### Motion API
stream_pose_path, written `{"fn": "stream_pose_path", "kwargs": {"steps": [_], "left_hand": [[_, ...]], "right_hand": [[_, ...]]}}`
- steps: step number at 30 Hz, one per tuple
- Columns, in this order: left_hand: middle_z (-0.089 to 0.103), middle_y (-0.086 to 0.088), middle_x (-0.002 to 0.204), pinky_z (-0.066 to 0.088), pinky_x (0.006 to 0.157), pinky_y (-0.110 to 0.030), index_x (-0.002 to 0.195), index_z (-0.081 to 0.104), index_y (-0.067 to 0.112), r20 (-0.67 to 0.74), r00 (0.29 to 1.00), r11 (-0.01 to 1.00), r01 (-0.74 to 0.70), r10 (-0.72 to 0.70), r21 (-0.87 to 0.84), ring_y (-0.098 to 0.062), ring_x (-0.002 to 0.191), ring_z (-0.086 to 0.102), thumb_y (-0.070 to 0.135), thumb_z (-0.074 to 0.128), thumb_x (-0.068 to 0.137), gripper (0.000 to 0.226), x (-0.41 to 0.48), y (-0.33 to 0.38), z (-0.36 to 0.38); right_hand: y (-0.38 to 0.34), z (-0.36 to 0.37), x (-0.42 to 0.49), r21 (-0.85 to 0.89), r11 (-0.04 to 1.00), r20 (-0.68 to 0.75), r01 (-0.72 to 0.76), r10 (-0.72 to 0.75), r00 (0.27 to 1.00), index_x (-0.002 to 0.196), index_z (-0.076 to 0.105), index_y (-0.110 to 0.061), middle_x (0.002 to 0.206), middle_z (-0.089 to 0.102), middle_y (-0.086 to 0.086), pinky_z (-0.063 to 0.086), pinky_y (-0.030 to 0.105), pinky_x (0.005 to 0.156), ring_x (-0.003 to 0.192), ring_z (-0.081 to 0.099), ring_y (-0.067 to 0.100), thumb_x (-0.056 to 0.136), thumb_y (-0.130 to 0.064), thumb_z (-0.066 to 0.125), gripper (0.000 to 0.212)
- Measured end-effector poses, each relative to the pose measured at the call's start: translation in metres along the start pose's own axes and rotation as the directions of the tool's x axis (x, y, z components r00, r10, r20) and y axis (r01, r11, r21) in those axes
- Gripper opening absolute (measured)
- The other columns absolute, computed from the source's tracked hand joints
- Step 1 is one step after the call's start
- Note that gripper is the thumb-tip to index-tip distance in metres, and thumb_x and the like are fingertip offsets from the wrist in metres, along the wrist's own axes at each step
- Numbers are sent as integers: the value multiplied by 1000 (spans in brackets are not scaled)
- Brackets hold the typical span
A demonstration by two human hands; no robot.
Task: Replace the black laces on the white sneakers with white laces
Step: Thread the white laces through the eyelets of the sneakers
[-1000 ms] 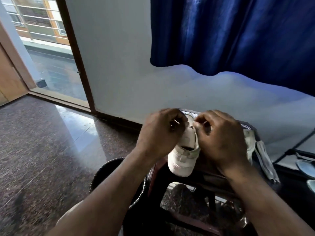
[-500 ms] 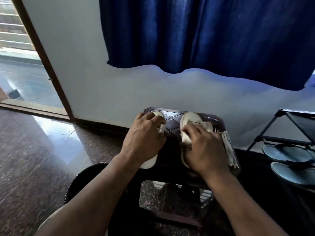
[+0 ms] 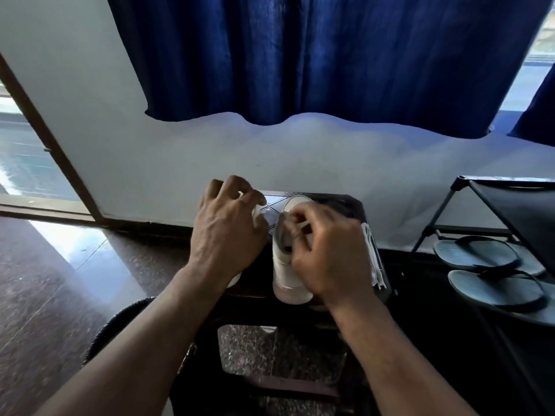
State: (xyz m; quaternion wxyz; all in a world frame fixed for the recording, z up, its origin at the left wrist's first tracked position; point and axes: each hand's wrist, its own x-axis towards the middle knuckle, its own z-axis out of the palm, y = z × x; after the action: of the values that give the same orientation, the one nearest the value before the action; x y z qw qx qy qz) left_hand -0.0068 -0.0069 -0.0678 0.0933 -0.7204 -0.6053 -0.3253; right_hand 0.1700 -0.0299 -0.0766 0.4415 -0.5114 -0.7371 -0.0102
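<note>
Both white sneakers sat side by side on the dark stool (image 3: pixel 271 205), the left sneaker (image 3: pixel 257 212) mostly hidden under the left hand (image 3: pixel 228 232), whose fingers curled loosely over it, so a real grip could not be told. The right hand (image 3: pixel 327 259) pinched at the throat of the right sneaker (image 3: pixel 288 283), lace or tongue too blurred to say. With the white laces (image 3: pixel 374 259) bundled unthreaded at the stool's right edge, the job looked early, with all relacing yet to do.

Left sneaker (image 3: pixel 257 212) apparently beneath left hand (image 3: pixel 228 232)
</note>
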Motion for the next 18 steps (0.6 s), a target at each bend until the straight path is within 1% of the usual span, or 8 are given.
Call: {"fn": "stream_pose_path", "kwargs": {"steps": [3, 6, 9, 11, 13, 14, 16, 18], "left_hand": [[69, 2, 101, 47, 86, -39, 101, 76, 25, 8, 997, 992, -70, 72, -108, -25, 97, 58, 41, 52, 96, 29, 5, 31, 10], [72, 3, 91, 46, 87, -44, 93, 74, 24, 115, 987, 992, -106, 113, -60, -28, 92, 58, 53, 36, 103, 49, 8, 52, 27], [72, -1, 79, 41, 86, -37, 79, 72, 19, 155, 984, 996, -77, 83, -49, -30, 87, 61, 61, 31, 104, 64, 16, 60, 34], [69, -3, 72, 40, 77, -35, 70, 71, 16, 243, 969, 990, 69, -37, -122, -31, 85, 63, 69, 34, 102, 72, 30, 66, 35], [64, -5, 64, 45, 67, -36, 63, 66, 15, 355, 918, 958, 243, -176, -153, -26, 78, 63, 80, 42, 92, 76, 42, 71, 38], [62, -3, 61, 46, 63, -35, 61, 65, 14, 392, 896, 945, 288, -209, -154, -23, 72, 63, 82, 48, 88, 75, 45, 72, 41], [63, 0, 58, 47, 59, -33, 62, 67, 13, 441, 861, 919, 357, -253, -170, -20, 68, 63, 74, 59, 80, 64, 50, 73, 44], [66, 1, 60, 51, 63, -32, 65, 70, 14, 474, 834, 884, 418, -284, -207, -20, 70, 65, 61, 63, 76, 49, 53, 71, 46]], "right_hand": [[42, -14, -2, 40, 989, -156, -143, 147, 977, 94, 68, -24, 89, 71, -4, 55, 42, 70, 78, 68, 24, 90, -27, 66, 5], [80, -20, -19, -75, 966, -92, -249, 242, 966, 90, 69, -22, 86, 70, -1, 55, 46, 70, 76, 66, 26, 87, -19, 73, 6], [100, -17, -26, -158, 961, -23, -228, 228, 973, 88, 71, -21, 86, 71, 0, 53, 45, 72, 77, 62, 28, 83, -15, 77, 10], [105, -16, -25, -188, 959, -15, -212, 214, 977, 86, 71, -23, 88, 72, 0, 51, 44, 74, 80, 62, 30, 82, -18, 76, 8], [107, -14, -24, -215, 950, -12, -227, 230, 973, 87, 72, -24, 89, 74, -1, 50, 43, 75, 81, 62, 30, 82, -19, 75, 8], [106, -14, -23, -230, 944, -18, -236, 238, 971, 86, 72, -25, 87, 74, -2, 48, 40, 74, 81, 62, 29, 82, -17, 76, 9], [104, -14, -18, -266, 930, -35, -255, 255, 966, 83, 73, -26, 83, 73, -5, 40, 36, 73, 80, 60, 25, 82, -16, 75, 10], [107, -13, -11, -327, 901, -20, -285, 295, 955, 82, 73, -27, 82, 73, -5, 34, 35, 73, 82, 59, 24, 85, -21, 71, 7]]}}
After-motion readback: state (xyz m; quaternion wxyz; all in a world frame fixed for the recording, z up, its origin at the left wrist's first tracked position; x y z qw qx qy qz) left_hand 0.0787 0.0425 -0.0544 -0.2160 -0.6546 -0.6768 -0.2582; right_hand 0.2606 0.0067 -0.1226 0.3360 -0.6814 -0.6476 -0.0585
